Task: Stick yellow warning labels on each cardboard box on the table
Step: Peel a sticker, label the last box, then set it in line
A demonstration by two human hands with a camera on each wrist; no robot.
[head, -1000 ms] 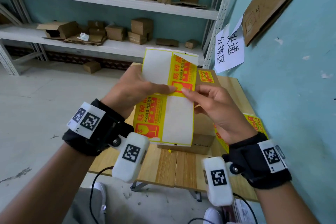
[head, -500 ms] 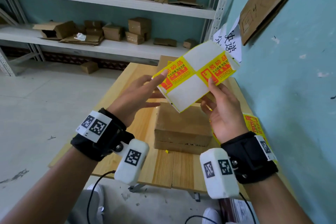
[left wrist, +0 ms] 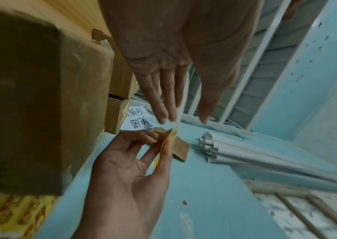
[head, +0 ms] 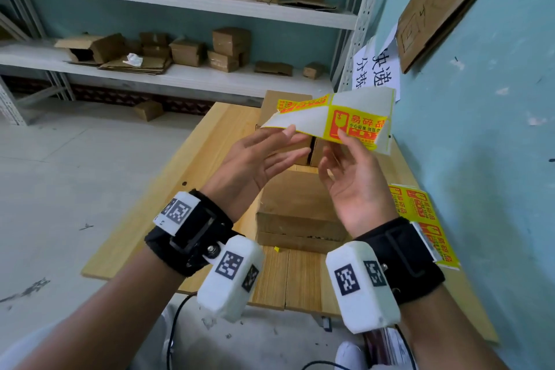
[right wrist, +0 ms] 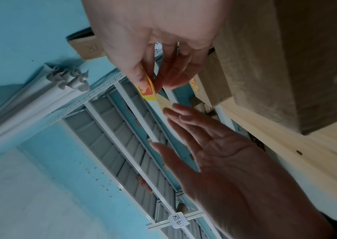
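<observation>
Both hands hover above the near cardboard box on the table: the right hand pinches the label sheet, the left hand lies flat-fingered, touching its near-left edge. More boxes crowd the far end; spare labels hug the right edge by the wall.

A cardboard box sat on the desk near its front edge, with more boxes behind it. A label sheet lay on the desk to its right, by the wall. Shelves stood behind the desk.
</observation>
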